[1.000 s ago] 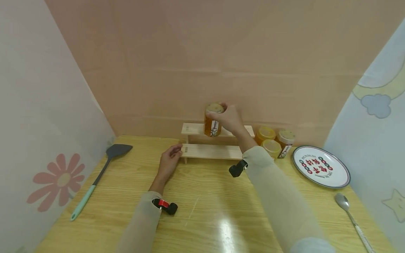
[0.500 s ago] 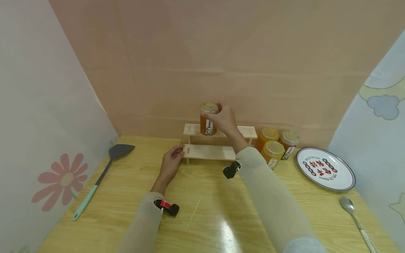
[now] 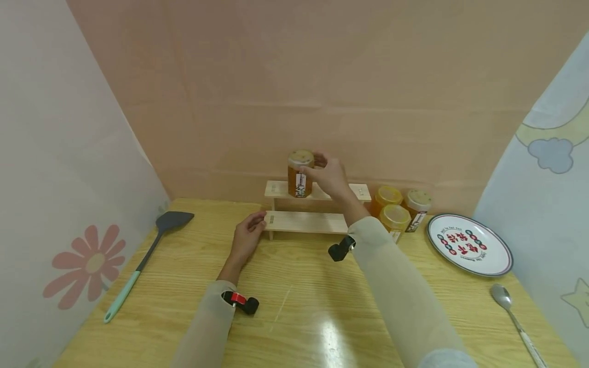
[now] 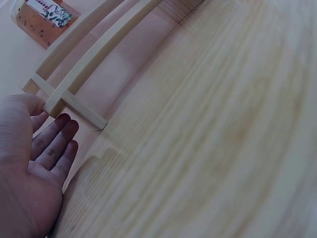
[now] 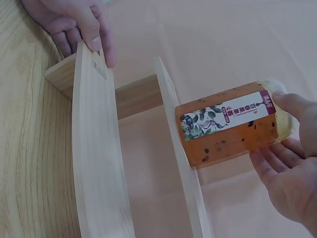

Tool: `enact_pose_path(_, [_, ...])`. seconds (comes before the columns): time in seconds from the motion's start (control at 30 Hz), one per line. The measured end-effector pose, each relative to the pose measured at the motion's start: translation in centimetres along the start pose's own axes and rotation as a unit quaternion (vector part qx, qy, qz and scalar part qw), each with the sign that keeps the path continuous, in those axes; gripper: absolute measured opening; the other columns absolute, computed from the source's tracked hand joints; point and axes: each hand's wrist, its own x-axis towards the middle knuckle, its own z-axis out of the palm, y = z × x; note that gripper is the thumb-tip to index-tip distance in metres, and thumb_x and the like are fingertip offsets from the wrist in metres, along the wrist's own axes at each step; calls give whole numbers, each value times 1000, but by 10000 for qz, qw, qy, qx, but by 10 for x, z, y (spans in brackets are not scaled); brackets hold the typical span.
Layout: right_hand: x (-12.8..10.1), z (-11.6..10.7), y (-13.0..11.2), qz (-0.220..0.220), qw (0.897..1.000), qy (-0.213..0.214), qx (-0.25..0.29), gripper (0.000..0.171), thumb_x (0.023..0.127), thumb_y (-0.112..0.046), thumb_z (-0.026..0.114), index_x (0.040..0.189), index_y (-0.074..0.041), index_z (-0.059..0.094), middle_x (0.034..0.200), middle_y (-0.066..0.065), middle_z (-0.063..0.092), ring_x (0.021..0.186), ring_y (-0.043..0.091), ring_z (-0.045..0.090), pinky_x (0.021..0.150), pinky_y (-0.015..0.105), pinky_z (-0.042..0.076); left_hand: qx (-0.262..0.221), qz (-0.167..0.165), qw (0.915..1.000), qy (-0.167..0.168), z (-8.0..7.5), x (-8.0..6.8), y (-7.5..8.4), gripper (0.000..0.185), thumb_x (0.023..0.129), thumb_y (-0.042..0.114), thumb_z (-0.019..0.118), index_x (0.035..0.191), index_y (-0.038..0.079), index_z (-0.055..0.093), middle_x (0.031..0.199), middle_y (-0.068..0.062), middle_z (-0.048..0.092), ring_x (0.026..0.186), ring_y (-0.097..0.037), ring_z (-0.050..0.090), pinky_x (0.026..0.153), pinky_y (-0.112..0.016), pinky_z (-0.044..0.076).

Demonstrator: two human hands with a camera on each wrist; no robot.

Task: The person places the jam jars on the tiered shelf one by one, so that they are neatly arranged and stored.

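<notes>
A two-tier wooden shelf (image 3: 306,222) stands against the back wall. My left hand (image 3: 246,238) holds the left end of its lower board, thumb on top and the index finger at the end; the other fingers extend below, as the left wrist view shows. On the upper board (image 3: 338,191), left of its middle, stands a jar of orange-brown jam (image 3: 299,180) with dark seeds, a pale lid and a printed label. My right hand (image 3: 332,179) grips it near the lid, thumb in front and fingers on the far side. In the right wrist view the jar's base meets the upper board.
Right of the shelf stand three more jars: a yellow-lidded one (image 3: 388,197) at the back, another yellow-lidded one (image 3: 395,217) in front and a pale-lidded one (image 3: 417,207). A plate (image 3: 469,244) and spoon (image 3: 506,301) lie further right. A spatula (image 3: 147,255) lies at left.
My right hand has brought the jar left and lowered it onto the upper board, and its fingers have spread slightly around the lid. The left hand has stayed at the lower board's end.
</notes>
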Motion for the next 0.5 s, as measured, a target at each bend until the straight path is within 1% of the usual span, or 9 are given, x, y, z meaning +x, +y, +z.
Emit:
enact_pose_path(0.27, [5, 6, 1, -104, 9998, 172, -51, 65, 92, -24, 81, 148, -8, 53, 145, 14, 60, 134, 29, 58, 113, 41, 51, 34, 53, 9998, -163, -2, 0, 2, 34, 105, 19, 61, 138, 10, 64, 141, -10, 64, 134, -25, 59, 112, -34, 51])
enact_pose_path(0.33, [5, 6, 1, -85, 9998, 195, -56, 65, 92, -24, 81, 148, -8, 53, 145, 14, 60, 134, 29, 59, 112, 41, 51, 18, -11, 9997, -223, -1, -5, 13, 36, 106, 16, 59, 140, 7, 61, 144, -14, 62, 136, -28, 57, 112, -31, 50])
enact_pose_path(0.5, [4, 5, 1, -34, 9997, 237, -103, 69, 92, -25, 81, 150, -8, 50, 146, 14, 59, 135, 29, 57, 114, 41, 50, 30, -238, 9990, -377, 0, -14, 40, 38, 105, 9, 57, 142, -2, 58, 145, -21, 60, 138, -33, 55, 113, -34, 50])
